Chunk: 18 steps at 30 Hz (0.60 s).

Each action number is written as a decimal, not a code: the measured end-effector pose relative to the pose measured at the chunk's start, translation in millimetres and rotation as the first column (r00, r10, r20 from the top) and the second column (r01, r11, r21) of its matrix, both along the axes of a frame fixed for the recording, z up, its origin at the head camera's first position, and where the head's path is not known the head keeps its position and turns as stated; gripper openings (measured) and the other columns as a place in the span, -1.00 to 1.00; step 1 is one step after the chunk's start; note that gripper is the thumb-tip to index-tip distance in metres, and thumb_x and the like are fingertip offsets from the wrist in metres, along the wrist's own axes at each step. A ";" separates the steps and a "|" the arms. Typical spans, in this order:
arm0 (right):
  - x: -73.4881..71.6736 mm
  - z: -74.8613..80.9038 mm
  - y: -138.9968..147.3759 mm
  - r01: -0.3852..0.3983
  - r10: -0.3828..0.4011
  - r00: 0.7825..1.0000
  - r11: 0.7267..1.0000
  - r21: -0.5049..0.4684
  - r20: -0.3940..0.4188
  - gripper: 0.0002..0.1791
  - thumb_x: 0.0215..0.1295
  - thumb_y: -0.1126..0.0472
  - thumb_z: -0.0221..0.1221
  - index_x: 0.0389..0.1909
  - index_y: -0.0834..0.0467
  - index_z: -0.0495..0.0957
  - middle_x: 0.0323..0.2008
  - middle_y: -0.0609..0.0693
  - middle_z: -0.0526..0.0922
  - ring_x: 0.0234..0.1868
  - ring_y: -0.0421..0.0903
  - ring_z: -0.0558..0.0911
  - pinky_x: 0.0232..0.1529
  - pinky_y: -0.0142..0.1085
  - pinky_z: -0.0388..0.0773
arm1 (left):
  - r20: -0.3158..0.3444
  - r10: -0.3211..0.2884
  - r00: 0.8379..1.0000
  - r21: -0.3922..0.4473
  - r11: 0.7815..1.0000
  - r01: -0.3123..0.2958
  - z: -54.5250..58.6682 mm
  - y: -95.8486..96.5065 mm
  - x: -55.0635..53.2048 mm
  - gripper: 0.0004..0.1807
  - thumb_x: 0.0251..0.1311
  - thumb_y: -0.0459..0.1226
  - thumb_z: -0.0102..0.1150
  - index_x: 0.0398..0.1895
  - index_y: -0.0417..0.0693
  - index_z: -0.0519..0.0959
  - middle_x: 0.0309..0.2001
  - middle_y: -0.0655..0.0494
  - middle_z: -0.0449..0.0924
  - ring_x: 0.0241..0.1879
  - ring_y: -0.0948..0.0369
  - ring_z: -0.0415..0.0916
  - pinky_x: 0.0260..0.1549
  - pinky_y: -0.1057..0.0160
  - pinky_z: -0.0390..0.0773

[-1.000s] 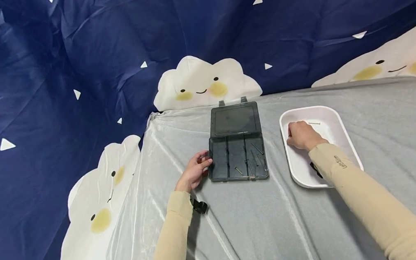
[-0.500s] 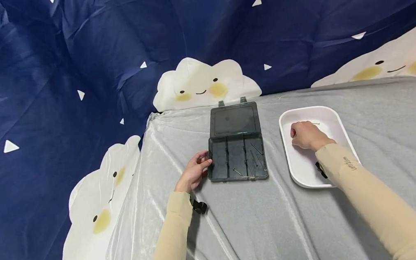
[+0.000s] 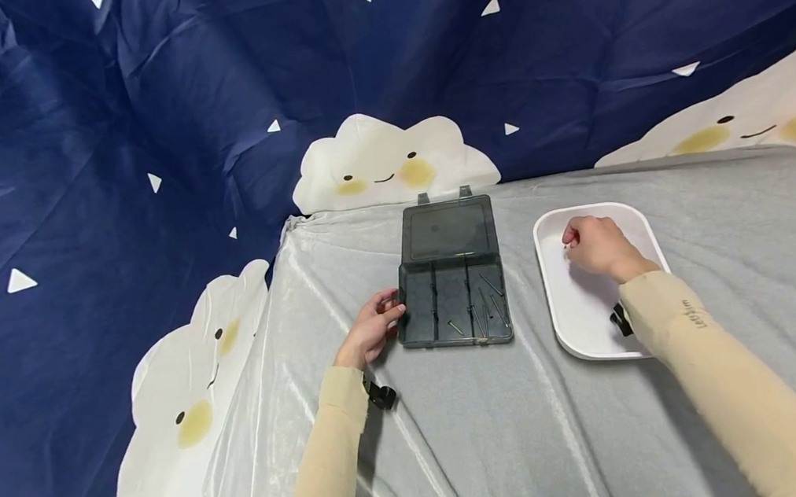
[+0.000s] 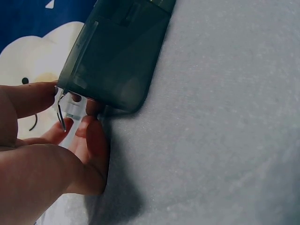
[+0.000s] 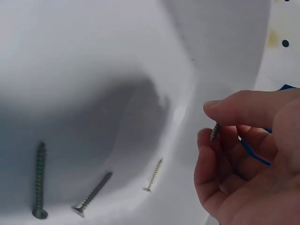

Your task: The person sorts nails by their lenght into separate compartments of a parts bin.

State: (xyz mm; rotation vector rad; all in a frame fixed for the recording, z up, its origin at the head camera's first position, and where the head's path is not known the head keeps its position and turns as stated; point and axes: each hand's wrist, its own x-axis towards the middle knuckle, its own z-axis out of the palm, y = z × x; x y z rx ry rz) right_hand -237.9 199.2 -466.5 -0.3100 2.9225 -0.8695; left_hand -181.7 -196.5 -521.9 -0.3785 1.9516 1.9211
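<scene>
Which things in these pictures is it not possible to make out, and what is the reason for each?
Held screw, right wrist view: only the tip shows; the right hand hides the rest.
White tray, head view: part of its floor is covered by that hand and the right sleeve.
Sleeve lettering, head view: too small to read surely.
Dark box, left wrist view: cut off by the top edge.

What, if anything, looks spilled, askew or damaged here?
Nothing stands out. The open gray box shows no visible damage. Visible screws lie in it or the white tray, except one pinched in the right hand. The gray cloth is just wrinkled.
</scene>
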 end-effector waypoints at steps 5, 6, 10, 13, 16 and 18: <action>1.5 6.0 0.3 0.024 -0.027 0.998 0.999 -0.043 -0.057 -0.83 -0.01 0.39 0.02 -0.39 0.25 0.55 -0.50 0.07 0.54 -0.37 0.08 0.49 -0.28 -0.19 0.30 | -0.007 0.017 1.000 -0.007 1.000 -0.017 -2.0 0.4 -0.1 -0.47 0.32 -0.39 0.09 0.35 -0.12 0.29 0.08 -0.02 0.39 -0.07 0.21 0.42 -0.14 0.24 0.44; 1.9 7.3 0.0 0.025 -0.029 0.997 0.998 -0.051 -0.073 -0.84 -0.01 0.40 0.03 -0.39 0.26 0.55 -0.50 0.07 0.55 -0.38 0.07 0.49 -0.29 -0.19 0.29 | -0.008 0.019 1.000 -0.006 1.000 -0.019 -2.5 0.5 -0.1 -0.48 0.32 -0.40 0.09 0.34 -0.12 0.30 0.07 -0.02 0.39 -0.08 0.21 0.42 -0.14 0.24 0.45; 3.5 13.0 -2.1 0.027 -0.037 0.993 0.996 -0.086 -0.113 -0.86 0.00 0.40 0.08 -0.39 0.27 0.55 -0.48 0.10 0.56 -0.41 0.02 0.47 -0.30 -0.20 0.29 | -0.019 0.024 1.000 0.000 1.000 -0.024 -4.0 0.6 -0.1 -0.48 0.31 -0.41 0.09 0.33 -0.13 0.31 0.04 -0.01 0.40 -0.11 0.23 0.43 -0.18 0.26 0.47; 5.1 18.1 -4.9 0.033 -0.046 0.992 0.994 -0.108 -0.121 -0.87 0.03 0.39 0.11 -0.36 0.27 0.55 -0.46 0.11 0.57 -0.42 -0.01 0.46 -0.30 -0.21 0.29 | -0.023 0.026 0.999 0.005 1.000 -0.026 -4.9 0.8 0.1 -0.48 0.31 -0.41 0.08 0.33 -0.14 0.30 0.03 0.01 0.41 -0.12 0.24 0.43 -0.20 0.27 0.47; 7.1 24.0 -8.5 0.043 -0.059 0.990 0.991 -0.125 -0.129 -0.86 0.04 0.38 0.12 -0.34 0.26 0.57 -0.45 0.10 0.57 -0.42 -0.03 0.46 -0.29 -0.23 0.28 | -0.024 0.026 0.999 0.007 1.000 -0.026 -5.8 0.8 0.2 -0.48 0.31 -0.41 0.08 0.34 -0.13 0.30 0.04 0.00 0.40 -0.12 0.24 0.43 -0.20 0.27 0.46; 8.5 27.8 -11.2 0.045 -0.064 0.988 0.990 -0.134 -0.140 -0.85 0.04 0.37 0.12 -0.34 0.25 0.57 -0.45 0.09 0.58 -0.42 -0.04 0.46 -0.29 -0.23 0.28 | -0.026 0.023 0.999 0.006 1.000 -0.023 -6.0 0.8 0.6 -0.48 0.31 -0.41 0.08 0.34 -0.13 0.30 0.05 -0.01 0.40 -0.12 0.24 0.43 -0.20 0.27 0.46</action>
